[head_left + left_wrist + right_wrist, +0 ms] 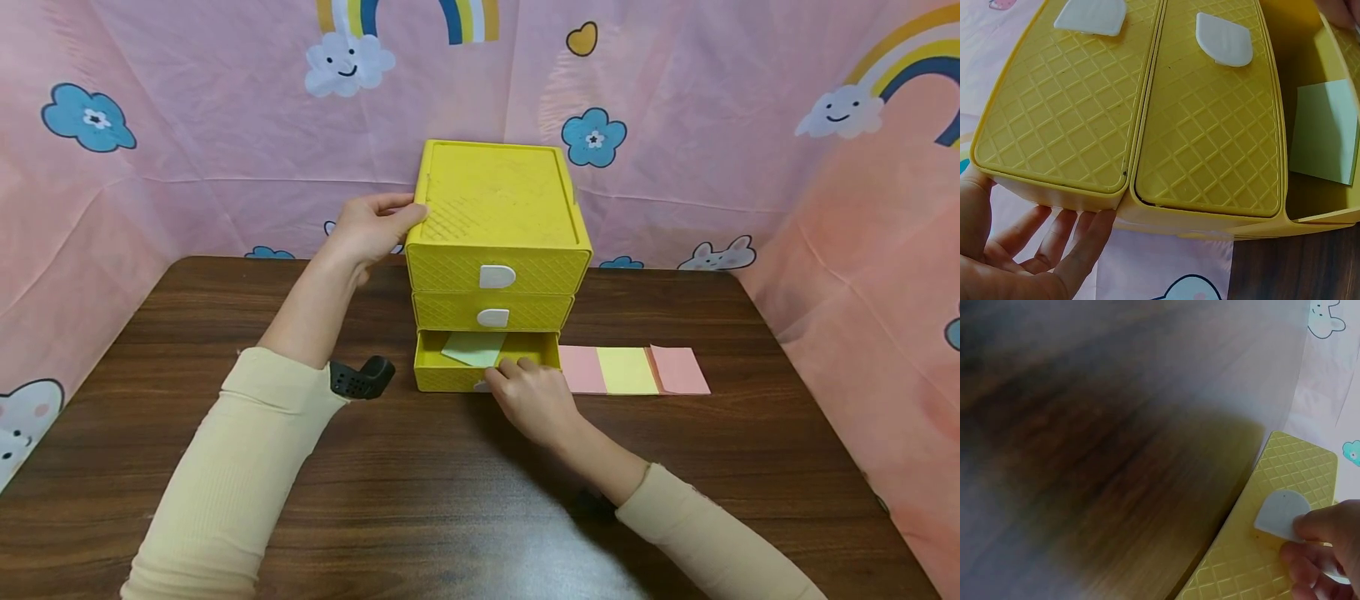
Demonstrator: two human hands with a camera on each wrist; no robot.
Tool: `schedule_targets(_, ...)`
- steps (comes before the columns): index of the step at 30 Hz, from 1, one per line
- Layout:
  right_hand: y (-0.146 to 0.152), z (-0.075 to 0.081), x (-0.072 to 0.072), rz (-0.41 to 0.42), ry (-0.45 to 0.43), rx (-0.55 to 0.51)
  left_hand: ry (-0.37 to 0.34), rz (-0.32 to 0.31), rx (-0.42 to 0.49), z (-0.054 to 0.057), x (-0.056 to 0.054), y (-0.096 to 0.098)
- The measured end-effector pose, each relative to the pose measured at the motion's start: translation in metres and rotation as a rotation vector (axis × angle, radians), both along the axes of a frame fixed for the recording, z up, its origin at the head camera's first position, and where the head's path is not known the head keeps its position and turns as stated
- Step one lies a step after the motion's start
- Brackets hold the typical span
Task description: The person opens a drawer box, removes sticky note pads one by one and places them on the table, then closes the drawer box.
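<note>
A yellow drawer cabinet (495, 196) stands on the table, its bottom drawer (446, 380) pulled out. My left hand (372, 227) steadies the cabinet's upper left side, thumb at the top edge and fingers laid fairly straight against the side wall. With thumb and curled fingers, my right hand (534, 404) pinches the white handle (1284, 512) of the bottom drawer. Inside that drawer lies a pale green paper note (1324, 131). The two upper drawers are closed, each with a white handle (497, 276) on its front.
Right of the cabinet, a row of pink and yellow sticky notes (628, 371) lies on the dark wooden table (375, 500). A pink patterned cloth (675, 200) hangs behind and at both sides. Around my left wrist sits a black band (362, 379).
</note>
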State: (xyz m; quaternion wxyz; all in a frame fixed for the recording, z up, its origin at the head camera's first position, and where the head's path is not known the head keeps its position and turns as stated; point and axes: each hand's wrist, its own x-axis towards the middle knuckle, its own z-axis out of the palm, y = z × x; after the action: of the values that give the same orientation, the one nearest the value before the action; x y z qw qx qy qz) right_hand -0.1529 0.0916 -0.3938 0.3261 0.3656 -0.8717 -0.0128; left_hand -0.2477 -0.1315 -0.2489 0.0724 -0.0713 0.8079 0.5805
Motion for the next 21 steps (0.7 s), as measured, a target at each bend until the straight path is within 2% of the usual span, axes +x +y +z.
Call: schedule_targets(21, 0.003, 0.004, 0.016, 0.056, -0.011, 0.022, -0.004, 0.001, 0.007, 0.0, -0.001, 0.0)
